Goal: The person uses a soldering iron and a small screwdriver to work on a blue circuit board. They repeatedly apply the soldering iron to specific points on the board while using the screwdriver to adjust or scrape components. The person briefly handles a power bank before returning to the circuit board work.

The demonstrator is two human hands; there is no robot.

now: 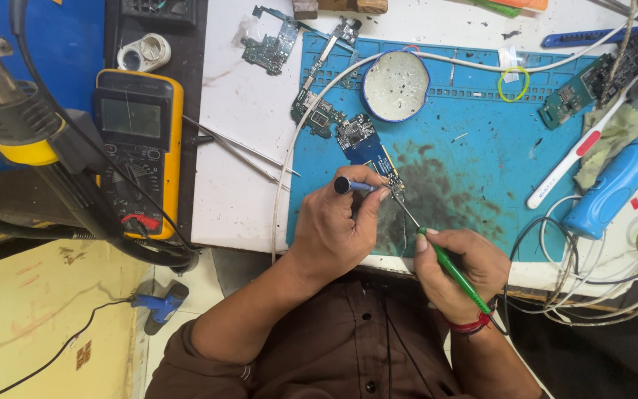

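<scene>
My left hand (337, 222) is closed on a small dark-tipped tool (354, 185) whose end rests by a blue circuit board (369, 146) on the blue work mat (481, 140). A thin green-handled tool (448, 267) is gripped in my right hand (459, 270). Its metal tip reaches up to the lower end of that same board, next to my left fingers. Both hands meet at the mat's near edge, over a dark stained patch.
A yellow multimeter (136, 151) and a hot-air gun (16, 111) lie at the left. Metal tweezers (241, 151), other circuit boards (271, 46), a round blue-rimmed dish (395, 85), a white toothbrush (581, 151), a blue bottle (614, 188) and tangled white cables (592, 295) surround the mat.
</scene>
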